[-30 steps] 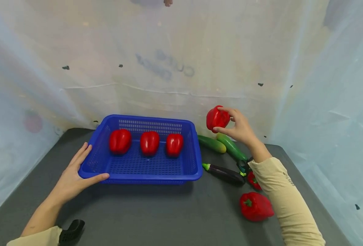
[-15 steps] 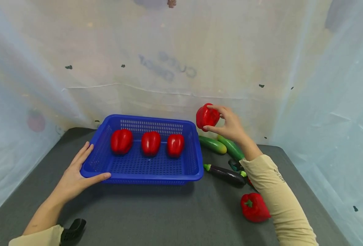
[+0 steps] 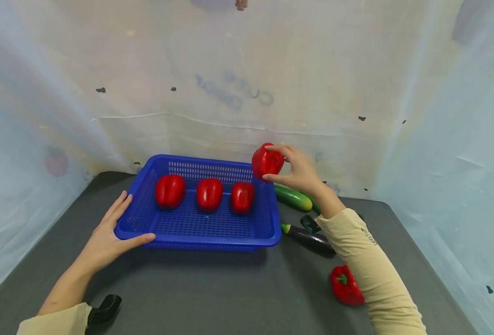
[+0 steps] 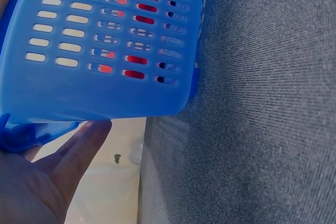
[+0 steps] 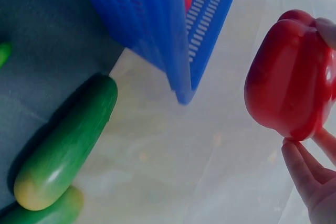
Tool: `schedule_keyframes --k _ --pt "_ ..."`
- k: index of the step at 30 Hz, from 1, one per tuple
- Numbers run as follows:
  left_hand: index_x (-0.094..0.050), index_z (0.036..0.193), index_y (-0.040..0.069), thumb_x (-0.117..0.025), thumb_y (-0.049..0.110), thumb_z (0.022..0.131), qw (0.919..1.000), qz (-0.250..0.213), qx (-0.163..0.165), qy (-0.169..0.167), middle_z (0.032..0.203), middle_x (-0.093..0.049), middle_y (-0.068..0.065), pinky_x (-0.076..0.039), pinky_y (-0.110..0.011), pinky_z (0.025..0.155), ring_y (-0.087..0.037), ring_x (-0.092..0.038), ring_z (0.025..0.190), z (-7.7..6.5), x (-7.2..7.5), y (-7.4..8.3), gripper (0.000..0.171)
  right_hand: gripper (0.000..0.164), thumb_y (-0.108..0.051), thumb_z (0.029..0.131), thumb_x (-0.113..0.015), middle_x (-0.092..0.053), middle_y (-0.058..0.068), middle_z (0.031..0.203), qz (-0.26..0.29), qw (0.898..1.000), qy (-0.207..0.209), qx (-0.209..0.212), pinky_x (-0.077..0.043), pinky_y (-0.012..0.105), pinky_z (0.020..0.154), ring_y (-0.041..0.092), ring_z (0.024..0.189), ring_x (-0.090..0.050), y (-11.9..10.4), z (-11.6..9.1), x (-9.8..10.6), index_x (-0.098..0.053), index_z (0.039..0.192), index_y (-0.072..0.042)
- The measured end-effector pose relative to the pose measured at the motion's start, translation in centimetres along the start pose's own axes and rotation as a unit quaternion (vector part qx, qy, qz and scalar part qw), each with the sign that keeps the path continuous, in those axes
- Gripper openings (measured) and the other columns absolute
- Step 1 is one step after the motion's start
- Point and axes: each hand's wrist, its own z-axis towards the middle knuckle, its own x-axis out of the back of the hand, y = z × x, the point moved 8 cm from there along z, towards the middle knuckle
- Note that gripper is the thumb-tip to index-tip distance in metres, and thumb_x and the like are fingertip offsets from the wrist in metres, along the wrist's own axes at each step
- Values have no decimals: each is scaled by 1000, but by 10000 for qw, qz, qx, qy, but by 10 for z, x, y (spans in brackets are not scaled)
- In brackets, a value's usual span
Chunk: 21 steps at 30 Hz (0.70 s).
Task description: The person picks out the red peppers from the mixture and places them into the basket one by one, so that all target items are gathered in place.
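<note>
My right hand (image 3: 299, 172) holds a red bell pepper (image 3: 267, 161) between thumb and fingers, raised above the right back corner of a blue plastic basket (image 3: 205, 240). The right wrist view shows this pepper (image 5: 289, 77) pinched at its ends, apart from the basket rim (image 5: 181, 77). Inside the basket, three red bell peppers stand in a row: left (image 3: 170, 191), middle (image 3: 209, 194) and right (image 3: 242, 197). At the basket's front left corner rests my left hand (image 3: 104, 239), thumb along the front rim and fingers straight along the left side.
Right of the basket lie a green cucumber-like vegetable (image 3: 293, 198), partly covering another, and a dark eggplant (image 3: 311, 240). A small dark object (image 3: 309, 224) is beside them. One red bell pepper (image 3: 346, 286) sits by the right sleeve. Plastic sheeting (image 3: 213, 125) hangs behind the table.
My right hand has carried the bell pepper leftward, from above the green vegetables to the basket's right back corner. My left hand stays at the basket's corner. The view has shifted slightly.
</note>
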Motion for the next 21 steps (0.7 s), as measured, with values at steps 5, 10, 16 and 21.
schedule_keyframes --k 5,10,16,21 --pt "-2 155 21 -75 43 80 10000 38 30 15 162 9 -6 -14 -82 96 -49 2 144 0 0 0 107 68 -31 77 -79 -52 9 134 -34 9997 -111 197 -51 42 96 25 120 -51 -13 7 -10 -51 137 -20" --pt "-2 155 22 -75 44 79 10000 37 47 -13 162 10 -5 -13 -82 96 -49 2 144 -1 0 0 108 66 -31 77 -79 -53 9 133 -10 9988 -303 393 -51 42 94 26 119 -53 -27 12 -23 -51 136 -19" --pt "-2 155 22 -75 44 79 10000 32 -2 6 162 9 -4 -14 -82 96 -48 2 144 0 0 2 108 66 -33 78 -79 -51 9 135 -58 9968 -486 628 -46 48 99 27 124 -50 -39 16 -39 -51 137 -21" --pt "-2 156 22 -75 44 79 10000 39 12 18 162 9 -6 -14 -82 96 -49 1 144 -1 -2 1 108 66 -36 79 -78 -49 8 139 -76 9948 -670 761 -44 48 102 26 127 -47 -48 18 -51 -50 137 -23"
